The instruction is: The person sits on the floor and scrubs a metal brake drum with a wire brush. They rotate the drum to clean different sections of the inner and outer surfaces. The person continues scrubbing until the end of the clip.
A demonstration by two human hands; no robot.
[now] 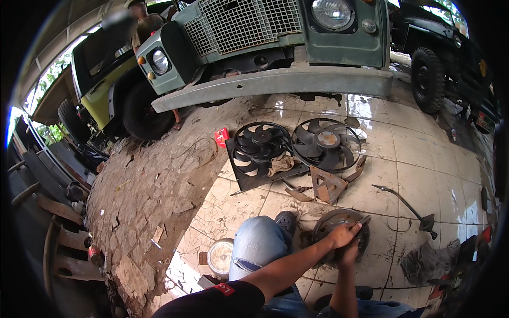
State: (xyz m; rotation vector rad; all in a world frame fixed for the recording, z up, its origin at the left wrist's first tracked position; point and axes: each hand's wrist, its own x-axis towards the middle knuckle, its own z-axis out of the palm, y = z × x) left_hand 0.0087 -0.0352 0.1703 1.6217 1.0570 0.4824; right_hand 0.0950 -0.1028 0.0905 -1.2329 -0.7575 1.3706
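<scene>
On the tiled floor between my legs lies a round, dark, rusty metal part (324, 227), dished like a brake drum. My left hand (343, 236) is closed above it around a thin metal piece (365, 219) whose end sticks out past the fingers; its exact kind does not show. Close below, almost touching, my right hand (347, 254) is at the part's near right side with fingers curled. What it grips, if anything, is hidden. Just beyond are a triangular rusty bracket (330, 186) and two black cooling fans, one framed (249, 164), the other ringed (313, 150).
A green vehicle's bumper (281, 85) spans the far side. A rod with a joint (408, 206) and a grey rag (432, 259) lie right. Left are a round pale-faced part (220, 257), a red box (221, 138) and broken stone ground (143, 196). Another person (148, 24) stands far left.
</scene>
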